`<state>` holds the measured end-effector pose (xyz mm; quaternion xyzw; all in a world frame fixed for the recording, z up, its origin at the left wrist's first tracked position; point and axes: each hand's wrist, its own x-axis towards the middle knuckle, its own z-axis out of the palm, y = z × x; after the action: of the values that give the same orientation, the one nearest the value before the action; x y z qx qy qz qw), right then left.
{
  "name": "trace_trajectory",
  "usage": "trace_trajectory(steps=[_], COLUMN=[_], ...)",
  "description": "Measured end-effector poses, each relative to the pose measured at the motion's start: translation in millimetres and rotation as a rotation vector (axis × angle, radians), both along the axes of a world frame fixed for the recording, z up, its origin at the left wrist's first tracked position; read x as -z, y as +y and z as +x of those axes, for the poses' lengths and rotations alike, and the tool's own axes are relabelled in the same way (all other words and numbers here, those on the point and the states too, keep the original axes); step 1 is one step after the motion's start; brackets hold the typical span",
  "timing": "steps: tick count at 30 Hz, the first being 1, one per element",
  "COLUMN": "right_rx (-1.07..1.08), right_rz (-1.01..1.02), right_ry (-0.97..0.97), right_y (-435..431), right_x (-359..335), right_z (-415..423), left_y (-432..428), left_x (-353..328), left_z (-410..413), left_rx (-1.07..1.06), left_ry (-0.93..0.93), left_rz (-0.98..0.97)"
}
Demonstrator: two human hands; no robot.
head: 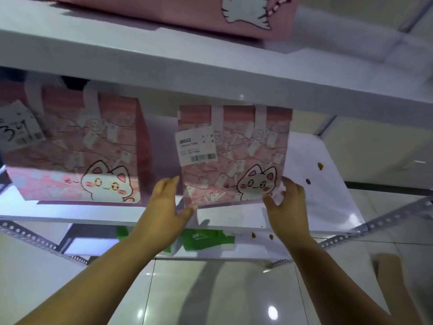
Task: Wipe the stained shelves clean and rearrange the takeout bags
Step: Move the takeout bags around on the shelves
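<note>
Both arms stretch forward, left hand (168, 202) and right hand (289, 205) clasping the pink cat bag (234, 160) by its lower corners, thumbs in front. The upper shelf (210, 66) hides its handle tops.

White label (196, 146) on rt bag (248, 160): "J8022"

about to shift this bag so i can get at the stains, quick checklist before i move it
1. Left hand grips the labelled pink cat-print takeout bag's left edge: ok.
2. Right hand grips its right edge: ok.
3. Gap toward the second pink cat-print bag on the left: ok.
4. Brown stains on the white shelf board wiped: not ok.
5. Wiping cloth within reach: cannot tell.
</note>
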<state>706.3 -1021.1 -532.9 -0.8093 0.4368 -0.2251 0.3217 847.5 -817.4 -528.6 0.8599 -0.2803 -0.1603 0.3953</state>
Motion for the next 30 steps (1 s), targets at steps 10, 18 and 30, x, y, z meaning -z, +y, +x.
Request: trace_trajectory(steps=[10,18,30], right_rx=[-0.159,-0.116,-0.087], right_rz=[0.05,0.106,0.138], right_ry=[0.021,-0.056,-0.082], right_y=[-38,-31,12], right_x=[10,15,-1], right_z=[8,-9,-32], left_y=[-30,-29,16], left_x=[8,5,-9], left_z=[-13,-10,-38], left_rx=[-0.061,-0.075,-0.123], left_ry=[-0.01,-0.011,-0.009], left_rz=[-0.042,-0.042,0.008])
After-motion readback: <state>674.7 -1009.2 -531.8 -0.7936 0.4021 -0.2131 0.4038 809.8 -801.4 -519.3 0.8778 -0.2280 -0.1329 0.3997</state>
